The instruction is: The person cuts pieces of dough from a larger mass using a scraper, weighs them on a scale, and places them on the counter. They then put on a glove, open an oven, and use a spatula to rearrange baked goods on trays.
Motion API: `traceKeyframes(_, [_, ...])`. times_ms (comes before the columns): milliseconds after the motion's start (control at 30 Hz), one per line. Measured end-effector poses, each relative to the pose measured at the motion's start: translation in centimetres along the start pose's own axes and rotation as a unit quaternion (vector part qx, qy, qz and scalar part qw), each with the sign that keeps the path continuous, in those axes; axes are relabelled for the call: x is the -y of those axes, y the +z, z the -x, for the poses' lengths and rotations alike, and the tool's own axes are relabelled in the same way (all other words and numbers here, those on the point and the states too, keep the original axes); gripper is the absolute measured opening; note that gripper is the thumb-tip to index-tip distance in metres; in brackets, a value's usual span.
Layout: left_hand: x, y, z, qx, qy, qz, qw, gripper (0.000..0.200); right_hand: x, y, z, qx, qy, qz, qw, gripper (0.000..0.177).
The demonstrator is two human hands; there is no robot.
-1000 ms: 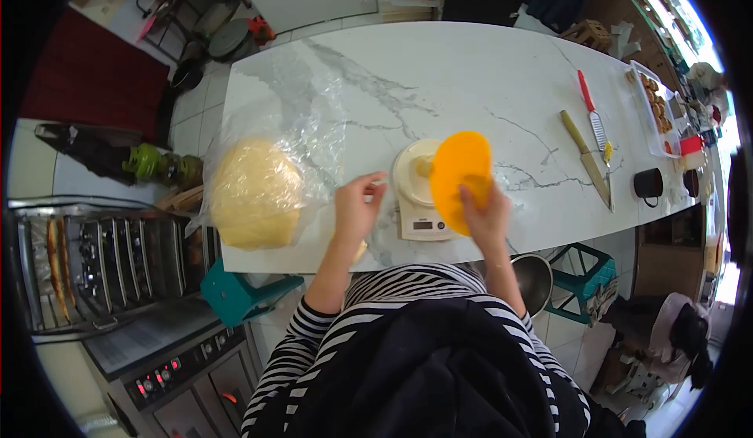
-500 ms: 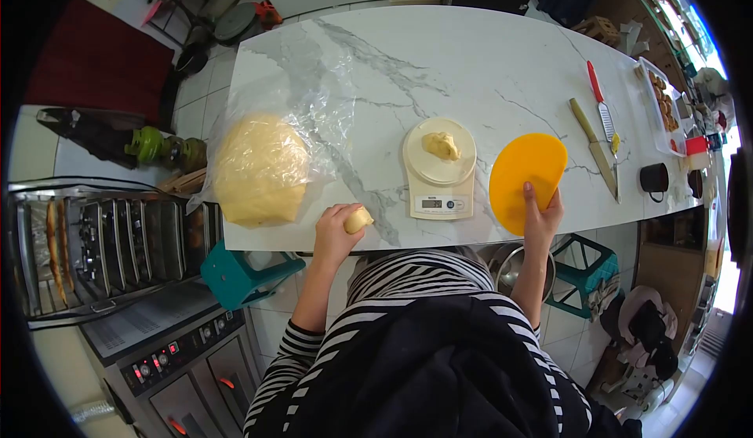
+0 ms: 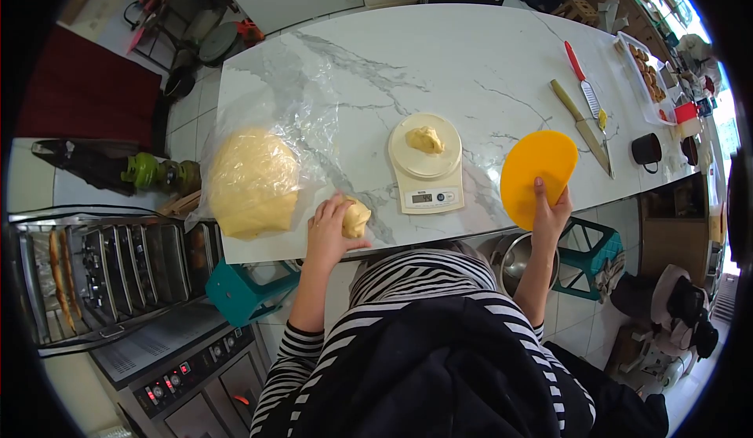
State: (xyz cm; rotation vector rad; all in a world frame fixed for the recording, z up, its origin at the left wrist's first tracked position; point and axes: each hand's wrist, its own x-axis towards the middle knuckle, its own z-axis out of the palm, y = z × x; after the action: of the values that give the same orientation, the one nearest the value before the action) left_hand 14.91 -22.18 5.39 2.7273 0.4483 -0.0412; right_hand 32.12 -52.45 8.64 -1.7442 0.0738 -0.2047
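Observation:
My left hand [image 3: 328, 232] is at the table's front edge, its fingers spread and its thumb stretched out. A small piece of pale yellow dough [image 3: 358, 218] lies against it, between index finger and thumb. In my right hand [image 3: 550, 217] is a flat, oval yellow dough scraper [image 3: 541, 173], gripped at its lower edge. Another dough lump [image 3: 425, 140] rests on the round plate of a cream digital kitchen scale [image 3: 428, 198], whose display is lit. To the left of my left hand sits a large mass of dough [image 3: 255, 183], partly under clear plastic sheeting [image 3: 302, 97].
Toward the right lie a knife [image 3: 590, 136] and a red-handled grater [image 3: 584, 85]. Beyond them are a plastic tub of baked pieces [image 3: 627, 61] and a dark mug [image 3: 646, 150]. Teal stools [image 3: 249, 289] stand below the marble table [image 3: 463, 54]; an oven [image 3: 188, 383] is lower left.
My left hand has loosened from around its dough piece, with the fingers now spread and more of the dough showing. My right hand and scraper have shifted slightly right. The camera view has tilted.

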Motion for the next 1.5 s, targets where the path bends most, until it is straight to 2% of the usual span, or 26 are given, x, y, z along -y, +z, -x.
traceKeyframes(133, [1.1,-0.7,-1.1,-0.009,0.035,0.033,0.999,0.054,0.1,-0.5,0.0,-0.027,-0.014,-0.019,0.999,0.025])
traceKeyframes(200, [1.3,-1.3,-1.7,-0.114,0.043,0.060,0.991,0.042,0.2,-1.1,0.0,-0.036,-0.011,-0.021,0.999,0.025])
traceKeyframes(300, [1.4,-2.5,-2.9,-0.133,0.023,0.098,0.986,0.031,-0.2,-1.6,-0.2,-0.047,-0.012,-0.015,0.999,0.026])
traceKeyframes(433, [0.4,-3.1,-4.7,-0.128,0.025,0.147,0.981,0.025,0.0,-1.9,-0.2,-0.058,-0.015,-0.022,0.998,0.026])
traceKeyframes(500, [-0.6,-2.7,-6.2,-0.120,0.075,0.159,0.977,0.031,0.0,-1.9,-0.2,-0.060,-0.012,-0.020,0.998,0.027])
traceKeyframes(567, [-4.1,-2.5,-8.4,-0.118,0.108,0.189,0.969,0.039,-0.4,-1.7,-0.4,-0.057,-0.015,-0.024,0.998,0.027])
traceKeyframes(633, [-7.2,-0.4,-10.8,-0.124,0.167,0.172,0.963,0.047,-0.6,-1.6,-0.6,-0.052,-0.020,-0.029,0.998,0.027])
traceKeyframes(700, [-9.3,1.7,-12.5,-0.112,0.186,0.101,0.971,0.050,-0.5,-1.4,-0.6,-0.047,-0.015,-0.020,0.999,0.028])
traceKeyframes(733, [-9.4,2.7,-13.3,-0.118,0.187,0.099,0.970,0.050,-0.6,-1.4,-0.7,-0.046,-0.021,-0.024,0.998,0.028])
traceKeyframes(800, [-9.5,3.3,-14.7,-0.041,0.120,0.145,0.981,0.047,-0.7,-1.7,-0.7,-0.052,-0.017,-0.021,0.998,0.028])
traceKeyframes(833, [-9.3,3.0,-15.3,-0.064,0.132,0.151,0.978,0.038,-0.9,-1.9,-0.7,-0.054,-0.021,-0.009,0.998,0.028])
traceKeyframes(867, [-9.0,2.6,-16.1,-0.068,0.135,0.149,0.977,0.038,-1.2,-2.0,-0.8,-0.055,-0.024,-0.013,0.998,0.028])
traceKeyframes(933, [-8.6,1.1,-17.6,-0.015,-0.007,0.359,0.933,0.026,-2.4,-2.3,-1.0,-0.068,-0.007,-0.028,0.997,0.028])
traceKeyframes(967, [-7.4,2.0,-19.0,-0.050,-0.011,0.444,0.894,0.026,-2.9,-2.6,-1.1,-0.070,0.000,-0.033,0.997,0.027])
traceKeyframes(1000, [-6.9,2.4,-20.2,-0.052,-0.008,0.442,0.895,0.026,-3.0,-2.6,-1.3,-0.072,-0.002,-0.036,0.997,0.027])
traceKeyframes(1100, [-6.2,3.0,-23.2,-0.068,-0.106,0.574,0.809,0.028,-3.2,-2.6,-1.8,-0.088,0.016,-0.048,0.995,0.026])
traceKeyframes(1133, [-5.9,3.0,-23.9,-0.066,-0.103,0.573,0.810,0.028,-3.1,-2.4,-2.0,-0.092,0.017,-0.050,0.994,0.026])
traceKeyframes(1200, [-5.6,2.5,-25.2,0.062,-0.152,0.635,0.755,0.025,-2.8,-1.9,-2.5,-0.097,0.024,-0.055,0.994,0.026])
traceKeyframes(1233, [-5.7,2.3,-25.5,0.064,-0.151,0.636,0.754,0.025,-2.8,-1.6,-2.8,-0.098,0.024,-0.054,0.993,0.026])
traceKeyframes(1300, [-5.9,1.7,-25.4,0.199,-0.156,0.587,0.769,0.025,-2.7,-1.1,-3.1,-0.087,0.040,-0.059,0.994,0.027])
traceKeyframes(1333, [-6.0,1.3,-25.1,0.200,-0.157,0.588,0.768,0.025,-2.6,-0.8,-3.3,-0.086,0.041,-0.057,0.994,0.027])
traceKeyframes(1400, [-6.3,0.2,-24.3,0.331,-0.093,0.626,0.700,0.024,-2.5,-0.3,-3.7,-0.078,0.048,-0.051,0.994,0.028])
traceKeyframes(1467, [-6.6,-0.8,-24.5,0.331,-0.077,0.647,0.683,0.023,-2.6,0.1,-4.0,-0.066,0.053,-0.041,0.996,0.029])
traceKeyframes(1500, [-6.6,-1.0,-25.1,0.227,-0.072,0.659,0.714,0.023,-2.6,0.3,-4.1,-0.054,0.057,-0.031,0.996,0.030])
